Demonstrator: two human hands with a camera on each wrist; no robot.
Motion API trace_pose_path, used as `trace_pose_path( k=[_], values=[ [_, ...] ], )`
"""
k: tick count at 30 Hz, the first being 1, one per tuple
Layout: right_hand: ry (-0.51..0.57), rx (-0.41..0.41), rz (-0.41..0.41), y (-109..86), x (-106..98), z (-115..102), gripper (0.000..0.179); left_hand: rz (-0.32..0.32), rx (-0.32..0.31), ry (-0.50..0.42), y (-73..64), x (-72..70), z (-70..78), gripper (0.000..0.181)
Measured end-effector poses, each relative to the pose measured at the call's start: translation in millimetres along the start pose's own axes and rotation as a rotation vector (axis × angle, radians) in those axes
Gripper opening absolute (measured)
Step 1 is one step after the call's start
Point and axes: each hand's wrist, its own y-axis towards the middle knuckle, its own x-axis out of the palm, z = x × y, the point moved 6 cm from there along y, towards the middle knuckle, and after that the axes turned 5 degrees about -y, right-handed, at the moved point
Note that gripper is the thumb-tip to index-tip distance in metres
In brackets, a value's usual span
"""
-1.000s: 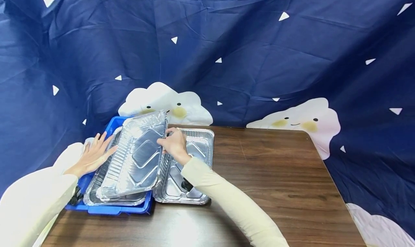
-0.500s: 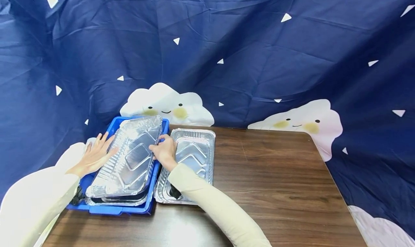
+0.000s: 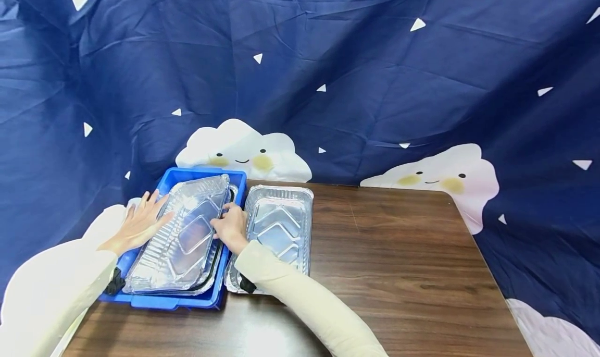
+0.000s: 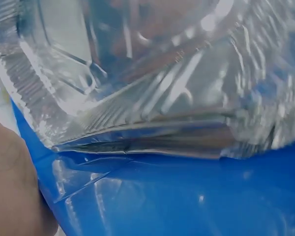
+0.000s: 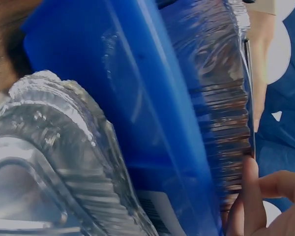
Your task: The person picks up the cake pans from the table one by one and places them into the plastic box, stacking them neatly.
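Pinches foil tray inside blue bin with right hand; holds spread-fingered left hand at opposite edge.

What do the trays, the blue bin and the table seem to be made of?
Trays: likely aluminium foil, shiny; crimped walls, crinkled rims.
Blue bin: probably plastic; smooth, evenly coloured, soft sheen.
Table: wood or wood-look laminate, slightly glossy; brown grain, glare patch.

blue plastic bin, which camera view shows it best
The head view: it shows the blue plastic bin from above, most of its outline visible, foil pans inside. The right wrist view shows one side wall up close, with a label; the left wrist view, only part of its blue surface.
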Motion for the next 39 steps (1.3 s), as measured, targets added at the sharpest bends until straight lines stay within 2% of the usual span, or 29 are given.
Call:
trace_pose_path(
  k=[2, 8, 10, 13, 16, 18, 19, 24, 32, 39],
  values=[
    [-0.037, -0.019, 0.007, -2.3, -1.4, -0.4, 0.04, 0.0, 0.001, -0.005, 0.3, 0.3, 0.5, 0.082],
    [-0.363, -0.237, 0.036, -6.6, -9.0, -11.9, 0.013, 0.002, 0.0, -0.016, -0.5, 0.0, 1.5, 0.081],
    [-0.399, -0.278, 0.024, -5.4, -10.3, -12.6, 0.014, -0.006, -0.006, -0.027, -1.3, -0.1, 2.0, 0.082],
    [-0.4, -0.315, 0.005, 7.1, -4.9, 0.4, 0.014, -0.009, -0.005, -0.031, -2.1, -0.1, 2.6, 0.083],
    [-0.376, -0.303, -0.028, 8.7, -14.7, 1.1, 0.031, -0.012, -0.005, -0.028, -2.9, 0.6, 2.0, 0.085],
    [-0.364, -0.3, -0.038, 7.0, -25.9, -0.2, 0.039, -0.017, -0.004, -0.022, -3.0, 1.5, 1.3, 0.086],
    [-0.355, -0.271, -0.059, -3.0, -41.6, -11.1, 0.046, -0.02, -0.005, -0.021, -3.0, 1.9, 0.9, 0.086],
    [-0.347, -0.283, -0.062, -5.3, -72.5, -8.7, 0.046, -0.023, -0.004, -0.012, -2.6, 1.6, 0.0, 0.087],
    [-0.24, -0.251, -0.095, -0.1, -110.9, 9.6, 0.053, -0.015, -0.012, -0.023, -4.5, 0.2, -1.5, 0.088],
    [-0.242, -0.239, -0.07, 6.1, -146.2, 34.8, 0.056, -0.027, -0.012, -0.029, -3.7, 0.8, 3.9, 0.089]
  ],
)
